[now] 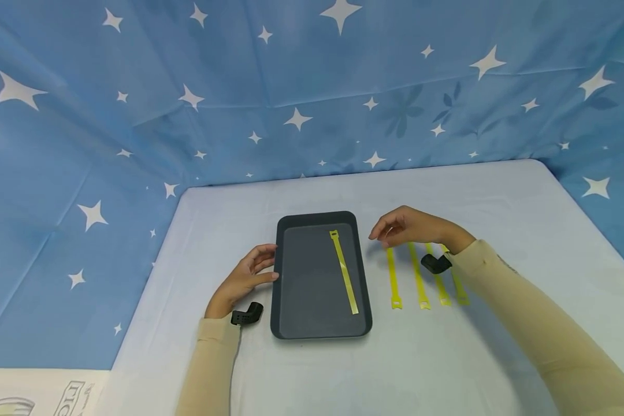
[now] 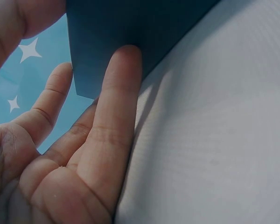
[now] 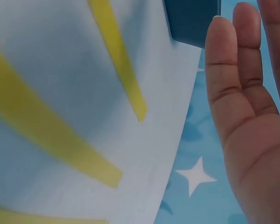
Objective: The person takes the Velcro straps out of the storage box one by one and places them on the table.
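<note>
A dark grey rectangular tray lies on the table, with one yellow hook-and-loop cable tie lying lengthwise inside, right of its middle. My left hand is at the tray's left side, its fairly straight fingers touching the outer wall. To the right of the tray, several more yellow cable ties lie side by side, slotted ends towards me. Over their far ends hovers my right hand, fingers loosely bent and nothing between them. In the right wrist view, the plain tips of ties show beside that hand.
A white cloth covers the table. Blue star-patterned fabric hangs behind and at both sides. Each wrist carries a small black camera. Printed beige material shows at the lower left.
</note>
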`<act>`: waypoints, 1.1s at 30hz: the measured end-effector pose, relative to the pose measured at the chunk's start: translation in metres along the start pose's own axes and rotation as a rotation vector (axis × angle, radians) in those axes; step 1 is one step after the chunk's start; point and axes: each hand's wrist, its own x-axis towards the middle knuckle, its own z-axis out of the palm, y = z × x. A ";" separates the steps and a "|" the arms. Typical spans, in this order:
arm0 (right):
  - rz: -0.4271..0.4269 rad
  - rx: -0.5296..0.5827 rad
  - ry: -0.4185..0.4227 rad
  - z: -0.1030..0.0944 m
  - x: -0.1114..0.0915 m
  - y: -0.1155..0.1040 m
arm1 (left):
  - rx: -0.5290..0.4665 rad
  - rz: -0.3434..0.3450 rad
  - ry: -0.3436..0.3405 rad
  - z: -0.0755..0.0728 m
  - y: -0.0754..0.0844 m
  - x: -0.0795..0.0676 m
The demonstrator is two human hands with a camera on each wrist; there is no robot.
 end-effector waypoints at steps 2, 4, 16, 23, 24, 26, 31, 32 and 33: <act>-0.009 -0.001 -0.013 0.000 0.004 -0.001 | -0.001 -0.007 0.001 0.000 0.000 0.000; -0.024 -0.009 -0.023 0.001 0.007 -0.002 | -0.001 -0.009 0.001 0.000 0.000 0.001; -0.047 -0.061 -0.088 0.006 0.034 -0.010 | 0.007 -0.005 -0.002 -0.002 -0.001 0.002; -0.058 -0.083 -0.139 0.008 0.053 -0.015 | 0.004 -0.002 0.000 -0.002 0.000 0.001; -0.063 -0.086 -0.147 0.008 0.055 -0.015 | 0.001 -0.002 0.000 -0.002 0.000 0.001; -0.074 -0.084 -0.169 0.010 0.060 -0.018 | -0.003 -0.001 0.001 -0.002 0.000 0.001; -0.075 -0.088 -0.214 0.013 0.071 -0.022 | -0.007 0.011 0.000 -0.002 0.000 0.001; -0.071 -0.096 -0.219 0.014 0.074 -0.022 | -0.007 0.014 -0.001 -0.002 0.001 0.002; -0.068 -0.106 -0.226 0.014 0.076 -0.023 | -0.004 0.012 0.000 -0.002 0.001 0.001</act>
